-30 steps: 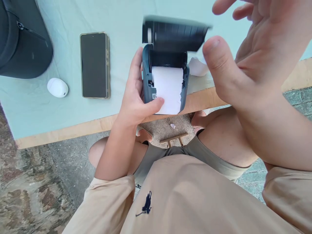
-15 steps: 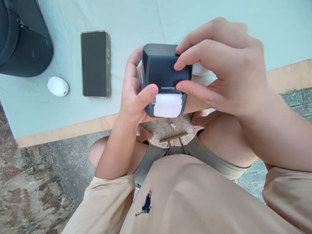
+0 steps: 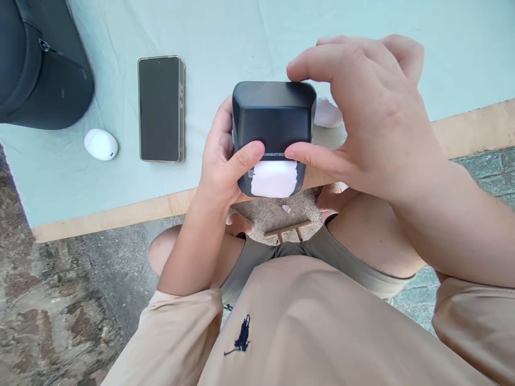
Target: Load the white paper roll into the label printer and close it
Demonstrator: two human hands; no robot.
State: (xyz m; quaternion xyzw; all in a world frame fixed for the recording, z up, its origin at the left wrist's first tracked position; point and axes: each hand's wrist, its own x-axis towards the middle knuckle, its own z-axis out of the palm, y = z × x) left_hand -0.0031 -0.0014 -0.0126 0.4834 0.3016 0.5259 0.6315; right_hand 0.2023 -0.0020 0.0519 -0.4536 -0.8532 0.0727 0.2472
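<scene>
A black label printer marked NIIMBOT is held over the table's near edge, with a torn-edged white label strip at its lower front. My left hand wraps round its left side, thumb pressed on the front just above the strip. My right hand spans the right part of the printer, thumb against the front by the lettering and a fingertip at the back top edge. Its other fingers are curled and partly hidden. Behind the printer's right side lies a crumpled white piece, partly covered.
On the pale green tabletop lie a smartphone and a white earbud-case-like oval. A black zippered bag stands at the far left. A wooden edge borders the table; a small white scrap lies on the floor.
My right hand's fingers have lifted off the printer's front and spread towards its back edge, its thumb staying on the front. The printer sits slightly lower in view, and my left thumb has shifted little.
</scene>
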